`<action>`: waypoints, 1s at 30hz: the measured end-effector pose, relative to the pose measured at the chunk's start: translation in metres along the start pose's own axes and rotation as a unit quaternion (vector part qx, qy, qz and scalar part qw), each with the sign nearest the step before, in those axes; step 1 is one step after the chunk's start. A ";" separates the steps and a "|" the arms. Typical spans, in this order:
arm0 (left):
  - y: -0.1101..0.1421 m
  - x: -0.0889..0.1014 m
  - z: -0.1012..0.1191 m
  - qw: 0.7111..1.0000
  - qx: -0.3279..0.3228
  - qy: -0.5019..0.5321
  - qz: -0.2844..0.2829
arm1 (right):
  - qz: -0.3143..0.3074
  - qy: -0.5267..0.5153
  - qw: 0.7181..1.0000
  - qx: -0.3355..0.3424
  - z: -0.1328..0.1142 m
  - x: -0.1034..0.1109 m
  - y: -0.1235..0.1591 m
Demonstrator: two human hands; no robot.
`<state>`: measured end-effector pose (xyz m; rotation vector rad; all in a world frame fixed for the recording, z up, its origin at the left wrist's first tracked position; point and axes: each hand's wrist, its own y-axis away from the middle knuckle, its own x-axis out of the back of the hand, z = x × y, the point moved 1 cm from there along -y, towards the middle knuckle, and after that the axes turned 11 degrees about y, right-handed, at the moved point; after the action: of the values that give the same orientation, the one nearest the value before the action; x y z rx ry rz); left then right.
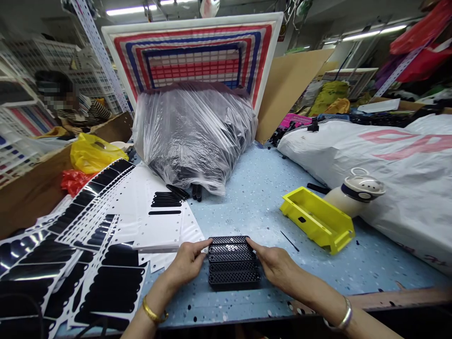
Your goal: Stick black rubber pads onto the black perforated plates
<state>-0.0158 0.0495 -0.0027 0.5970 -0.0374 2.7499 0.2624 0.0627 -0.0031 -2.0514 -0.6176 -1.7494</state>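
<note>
Saw L hand (pixel 187 263), R hand (pixel 273 268) equally close either side of black perforated strip stack (pixel 233 263), long axis crosswise; both extended, touching its ends, grip unclear.

Left wrist (pixel 157 296): smooth gold bangle (pixel 154 312)
Right wrist (pixel 323 301): wide silver bangle (pixel 342 314)
Left hand (pixel 185 263): bare
Right hand (pixel 273 266): bare

text: none legible | white sack (pixel 395 183) | pink lettering (pixel 406 141), too creased
</note>
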 end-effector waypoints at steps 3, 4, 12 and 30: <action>0.001 0.001 -0.001 1.000 0.006 0.022 -0.003 | 0.003 0.007 1.000 0.003 0.001 -0.001 0.000; 0.001 0.001 -0.001 1.000 0.008 0.029 -0.003 | 0.005 0.008 1.000 0.003 0.002 -0.002 0.000; 0.001 -0.006 -0.007 0.995 0.039 0.092 -0.009 | 0.028 -0.005 1.000 0.000 0.003 -0.005 0.001; 0.005 -0.001 -0.004 0.999 -0.037 -0.037 0.014 | 0.009 0.019 1.000 0.007 0.001 0.001 0.000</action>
<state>-0.0178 0.0448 -0.0070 0.6823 -0.1652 2.7382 0.2627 0.0635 -0.0019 -2.0028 -0.5964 -1.7656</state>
